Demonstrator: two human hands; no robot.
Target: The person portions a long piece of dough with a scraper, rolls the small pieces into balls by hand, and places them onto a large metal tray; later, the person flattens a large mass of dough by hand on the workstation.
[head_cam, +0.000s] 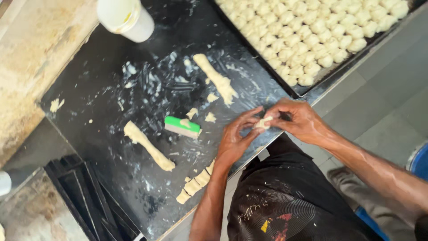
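Observation:
My left hand and my right hand meet at the near edge of a black work surface, both pinching one small pale dough piece between the fingertips. A long dough roll lies just beyond the hands. Another dough roll lies to the left. A roll cut into several short pieces sits beside my left forearm. A green and white scraper rests between the rolls, with dough stuck on it.
A dark baking tray at the top right holds several rows of shaped dough pieces. A white cup stands at the far edge. Stacked dark trays sit at the lower left. Dough scraps dot the surface.

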